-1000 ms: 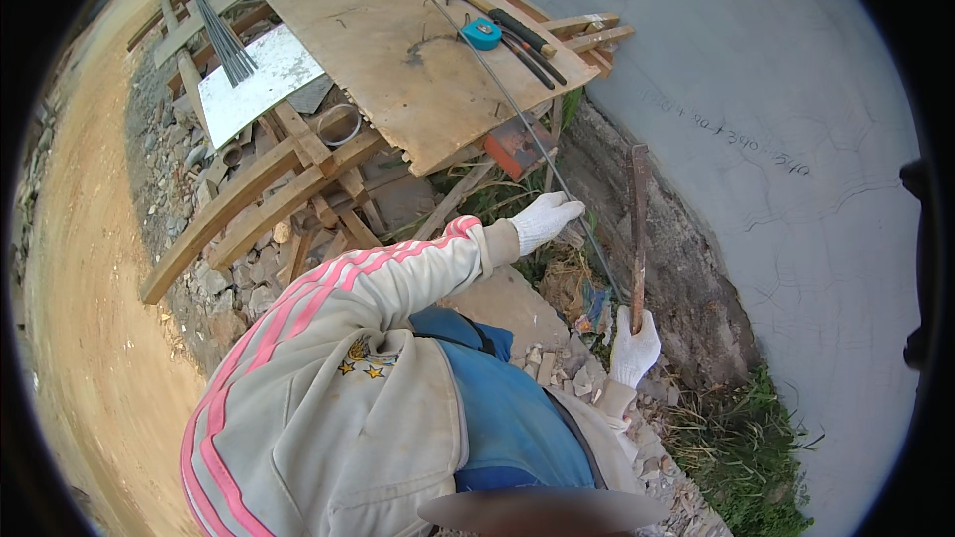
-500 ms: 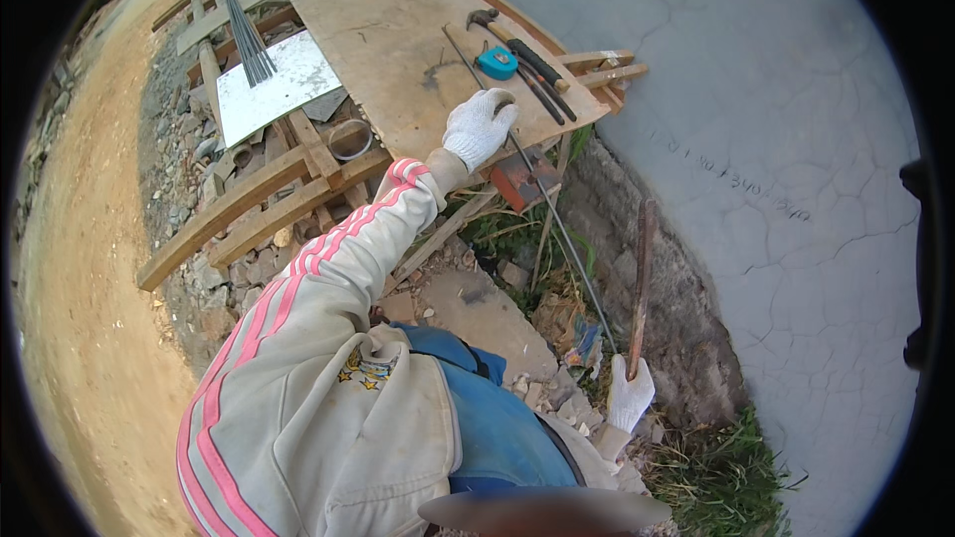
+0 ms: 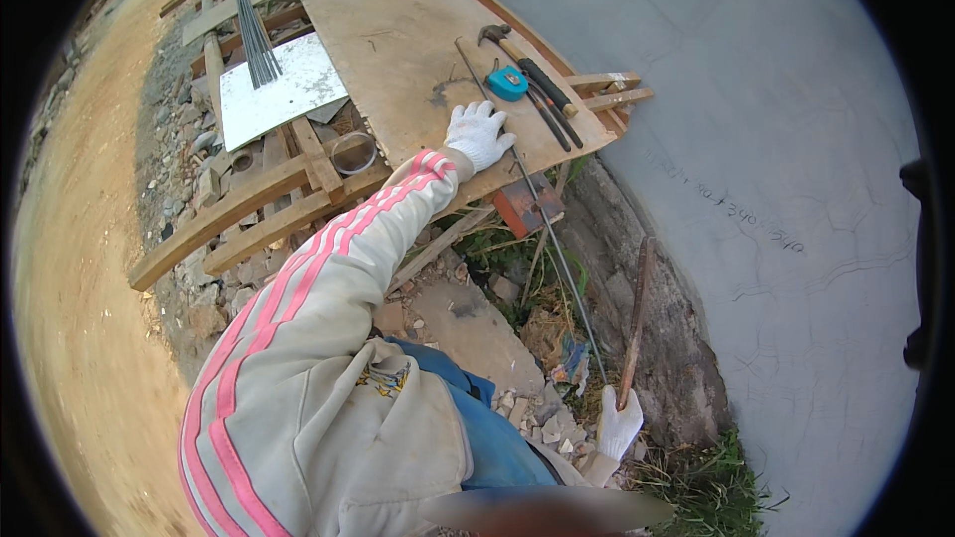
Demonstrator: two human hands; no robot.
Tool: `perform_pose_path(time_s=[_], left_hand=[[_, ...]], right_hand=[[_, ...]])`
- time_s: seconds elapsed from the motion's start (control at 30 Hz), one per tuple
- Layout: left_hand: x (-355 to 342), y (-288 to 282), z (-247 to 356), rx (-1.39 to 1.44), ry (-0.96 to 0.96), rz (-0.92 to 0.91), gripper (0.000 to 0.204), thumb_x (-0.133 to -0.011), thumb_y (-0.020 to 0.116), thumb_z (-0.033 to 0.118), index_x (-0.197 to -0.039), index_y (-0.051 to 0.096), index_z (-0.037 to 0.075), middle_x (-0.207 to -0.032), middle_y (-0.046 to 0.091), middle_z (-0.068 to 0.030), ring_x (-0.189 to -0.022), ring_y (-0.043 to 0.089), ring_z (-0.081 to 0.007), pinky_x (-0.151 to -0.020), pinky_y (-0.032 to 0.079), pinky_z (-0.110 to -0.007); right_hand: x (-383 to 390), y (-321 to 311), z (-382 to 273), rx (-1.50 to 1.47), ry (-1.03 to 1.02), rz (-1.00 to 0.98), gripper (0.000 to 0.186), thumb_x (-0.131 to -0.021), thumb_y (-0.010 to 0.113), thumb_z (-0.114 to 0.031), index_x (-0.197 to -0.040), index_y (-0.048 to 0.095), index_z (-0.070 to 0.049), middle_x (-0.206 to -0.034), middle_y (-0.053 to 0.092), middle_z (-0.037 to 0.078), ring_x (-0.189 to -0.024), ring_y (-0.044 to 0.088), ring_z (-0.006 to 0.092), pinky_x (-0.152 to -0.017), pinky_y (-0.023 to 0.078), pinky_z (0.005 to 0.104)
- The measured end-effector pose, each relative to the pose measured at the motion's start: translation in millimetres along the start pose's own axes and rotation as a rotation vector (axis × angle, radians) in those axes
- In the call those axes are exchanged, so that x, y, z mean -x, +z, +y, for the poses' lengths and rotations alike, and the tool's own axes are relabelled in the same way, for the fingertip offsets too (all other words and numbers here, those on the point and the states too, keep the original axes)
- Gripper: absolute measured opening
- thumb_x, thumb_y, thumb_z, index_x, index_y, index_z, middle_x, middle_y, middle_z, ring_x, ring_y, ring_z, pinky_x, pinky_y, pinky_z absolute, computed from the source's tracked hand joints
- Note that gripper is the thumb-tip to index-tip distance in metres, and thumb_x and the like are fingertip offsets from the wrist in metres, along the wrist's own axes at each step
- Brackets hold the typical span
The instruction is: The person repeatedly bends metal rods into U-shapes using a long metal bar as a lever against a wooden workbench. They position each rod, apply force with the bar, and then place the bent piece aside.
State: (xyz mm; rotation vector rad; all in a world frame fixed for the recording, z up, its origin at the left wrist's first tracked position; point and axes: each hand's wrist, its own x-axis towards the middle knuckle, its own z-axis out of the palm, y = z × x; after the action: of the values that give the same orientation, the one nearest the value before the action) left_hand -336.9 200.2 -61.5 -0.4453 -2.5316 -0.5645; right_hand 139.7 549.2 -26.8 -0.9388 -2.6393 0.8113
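— Rod (image 3: 542, 209) first, then; which way does it run?

— I see a thin steel rod with its long axis going from the plywood board (image 3: 398, 50) at the upper middle down toward the lower right; its far end lies on the board near the tools, its near end drops past the board's edge to the rubble by the wall (image 3: 776, 139); it is slanted, not level.

— And the hands?

— The left hand (image 3: 478, 133), in a white glove, lies palm down on the board with its fingers spread, pressing on or right beside the rod (I cannot tell whether the fingers wrap it, so I will not call that grip); the right hand (image 3: 620, 428), also gloved, is clenched around the lower end of a rusty bar (image 3: 634, 323); that bar stands nearly upright, leaning a little against the base of the wall, just beside the thin rod's lower end.

— What sits around them?

— On the board, just past the left hand, I make out a blue tape measure (image 3: 507, 83), a hammer (image 3: 517, 55) and dark long-handled tools lying parallel; further left a pale sheet (image 3: 284, 99) rests on the timber frame with a bundle of thin rods (image 3: 257, 40) on it; a round ring-like tin (image 3: 352, 151) sits between the timbers, its contents too small to tell.
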Motion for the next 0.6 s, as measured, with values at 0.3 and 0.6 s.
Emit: perform_pose_path(time_s=[0.3,0.6], left_hand=[[0.8,-20.3,6.7,-0.019,-0.036,-0.154,0.055,-0.097,0.064,0.056,-0.132,0.07,0.013,-0.14,0.061,-0.017,-0.135,0.053,-0.0361,-0.112,0.039,-0.05],[-3.2,7.6,-3.5,-0.062,-0.01,-0.035,0.067,-0.096,0.066,0.059,-0.142,0.061,0.01,-0.141,0.063,-0.0126,-0.134,0.056,-0.0303,-0.108,0.037,-0.049]], right_hand=[[-2.0,-15.9,-41.4,0.087,-0.24,0.178,0.03,-0.097,0.075,-0.022,-0.101,0.06,0.003,-0.08,0.051,0.012,-0.072,0.047,0.026,-0.069,0.044,0.0401],[-10.8,-40.3,-84.4,-0.192,-0.167,-0.073,0.021,-0.107,0.064,-0.021,-0.115,0.063,-0.001,-0.08,0.054,0.004,-0.068,0.048,0.0135,-0.063,0.043,0.0327]])
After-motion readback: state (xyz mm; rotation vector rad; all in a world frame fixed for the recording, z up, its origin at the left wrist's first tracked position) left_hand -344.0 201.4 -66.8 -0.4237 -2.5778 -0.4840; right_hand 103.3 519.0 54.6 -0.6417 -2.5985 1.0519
